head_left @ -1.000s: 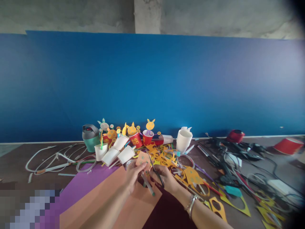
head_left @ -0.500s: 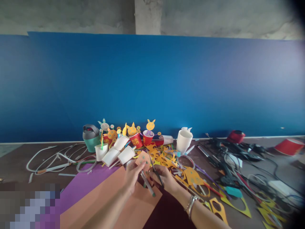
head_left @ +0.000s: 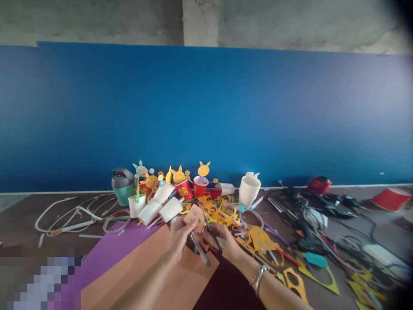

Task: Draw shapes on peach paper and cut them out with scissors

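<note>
My left hand (head_left: 180, 237) pinches a small piece of orange paper (head_left: 194, 213) with round green marks drawn on it. A marker pen (head_left: 200, 250) with a green end slants down between my two hands, its upper end by my left fingers. My right hand (head_left: 222, 241) is closed around a pair of dark-handled scissors (head_left: 213, 234). Their blades point up along the right edge of the orange paper. Under my hands lie a sheet of orange paper (head_left: 138, 267) and a purple sheet (head_left: 106, 245).
White paper cups (head_left: 171, 209) and red cups (head_left: 200, 187) with animal-face cutouts stand or lie behind. Yellow paper scraps (head_left: 222, 211) spread to the right. A green-and-grey flask (head_left: 123, 187) is at back left, black cables (head_left: 351, 211) at right. A blue panel (head_left: 206, 112) closes the back.
The scissors and my right hand have shifted very slightly against the orange paper. Everything else looks the same.
</note>
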A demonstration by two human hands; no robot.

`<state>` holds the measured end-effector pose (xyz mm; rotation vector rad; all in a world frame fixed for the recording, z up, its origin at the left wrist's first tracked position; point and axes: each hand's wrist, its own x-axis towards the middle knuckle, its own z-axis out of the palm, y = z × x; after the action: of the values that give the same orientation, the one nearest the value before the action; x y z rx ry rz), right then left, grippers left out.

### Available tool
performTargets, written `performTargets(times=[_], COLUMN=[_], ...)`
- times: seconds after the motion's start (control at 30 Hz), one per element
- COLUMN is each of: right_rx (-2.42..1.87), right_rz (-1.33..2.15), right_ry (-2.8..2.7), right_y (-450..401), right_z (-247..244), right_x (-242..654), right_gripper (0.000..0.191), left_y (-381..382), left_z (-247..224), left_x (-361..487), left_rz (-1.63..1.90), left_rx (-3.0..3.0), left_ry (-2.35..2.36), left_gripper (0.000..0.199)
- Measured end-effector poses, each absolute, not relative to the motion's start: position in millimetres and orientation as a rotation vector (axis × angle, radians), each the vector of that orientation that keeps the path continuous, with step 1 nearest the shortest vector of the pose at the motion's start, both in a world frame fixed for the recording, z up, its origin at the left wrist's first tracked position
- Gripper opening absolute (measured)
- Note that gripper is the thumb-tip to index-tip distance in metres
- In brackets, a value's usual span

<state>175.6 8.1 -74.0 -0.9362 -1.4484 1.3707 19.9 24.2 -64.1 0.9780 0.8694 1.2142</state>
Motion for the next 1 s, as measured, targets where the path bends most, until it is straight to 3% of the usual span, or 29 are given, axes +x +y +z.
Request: performTargets(times=[1.0], right_rx=[-0.962], right_rz=[1.402], right_ry=[-1.446], right_y=[6.8], right_z=[-67.6], right_x=[175.0], right_gripper=[0.047], left_y=[26.4], left_z=[-58.9], left_x=[15.7], left_rz=[1.24], left_rx=[1.063], left_ry=[0.911], left_gripper=[0.033])
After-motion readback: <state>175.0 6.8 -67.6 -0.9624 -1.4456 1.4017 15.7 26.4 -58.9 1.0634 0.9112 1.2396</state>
